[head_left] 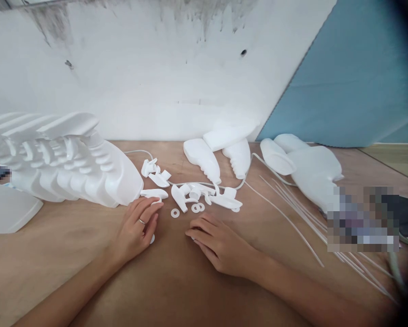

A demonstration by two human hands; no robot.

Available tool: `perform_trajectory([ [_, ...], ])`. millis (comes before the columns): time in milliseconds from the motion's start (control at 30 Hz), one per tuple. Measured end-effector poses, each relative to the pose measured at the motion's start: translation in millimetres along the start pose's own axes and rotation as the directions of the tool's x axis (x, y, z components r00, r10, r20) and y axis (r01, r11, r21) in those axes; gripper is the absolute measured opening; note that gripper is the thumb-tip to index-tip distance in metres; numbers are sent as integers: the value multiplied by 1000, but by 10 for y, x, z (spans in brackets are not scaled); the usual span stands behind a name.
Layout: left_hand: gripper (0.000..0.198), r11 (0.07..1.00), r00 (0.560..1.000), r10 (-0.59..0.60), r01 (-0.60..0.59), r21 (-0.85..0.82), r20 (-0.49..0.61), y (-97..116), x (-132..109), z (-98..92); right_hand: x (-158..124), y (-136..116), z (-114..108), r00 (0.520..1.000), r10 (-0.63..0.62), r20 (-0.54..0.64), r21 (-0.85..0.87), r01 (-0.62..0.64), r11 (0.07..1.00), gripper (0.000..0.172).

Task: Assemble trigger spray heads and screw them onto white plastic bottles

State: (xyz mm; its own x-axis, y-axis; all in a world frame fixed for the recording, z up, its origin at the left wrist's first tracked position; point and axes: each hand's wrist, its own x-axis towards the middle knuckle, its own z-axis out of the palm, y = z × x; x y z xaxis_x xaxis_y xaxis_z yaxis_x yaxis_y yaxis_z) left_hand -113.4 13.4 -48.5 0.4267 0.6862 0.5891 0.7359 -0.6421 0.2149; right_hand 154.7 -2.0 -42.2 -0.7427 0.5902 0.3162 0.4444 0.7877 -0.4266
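My left hand (133, 231), wearing a ring, is at the left of a group of small white plastic parts. Its fingers are bent but apart, with the fingertips at the near edge of a white nozzle-like piece (154, 194). Below its thumb a white washer (152, 239) shows in part. My right hand (219, 247) is low over the table with fingers closed together; a sliver of a white washer (193, 238) shows at its fingertips. Between and beyond the hands lie loose washers (174, 213) and white spout-shaped parts (179, 198).
White ridged plastic shells (115, 175) are stacked at the left. White bottle-like shells (202, 159) lie at the back, with more shells (316, 170) to the right. A grey cable (253, 161) and thin white rods (299, 211) cross the wooden table (176, 286).
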Motion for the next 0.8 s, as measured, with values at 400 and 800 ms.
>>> perform_trajectory([
  [400,39,991,992,128,-128,43,-6,-76,-45,57,24,47,-47,978,204,-35,179,-195,964,7],
  [800,32,869,996,81,-82,-488,-22,663,224,-61,-80,110,45,899,261,-353,207,-197,958,13],
])
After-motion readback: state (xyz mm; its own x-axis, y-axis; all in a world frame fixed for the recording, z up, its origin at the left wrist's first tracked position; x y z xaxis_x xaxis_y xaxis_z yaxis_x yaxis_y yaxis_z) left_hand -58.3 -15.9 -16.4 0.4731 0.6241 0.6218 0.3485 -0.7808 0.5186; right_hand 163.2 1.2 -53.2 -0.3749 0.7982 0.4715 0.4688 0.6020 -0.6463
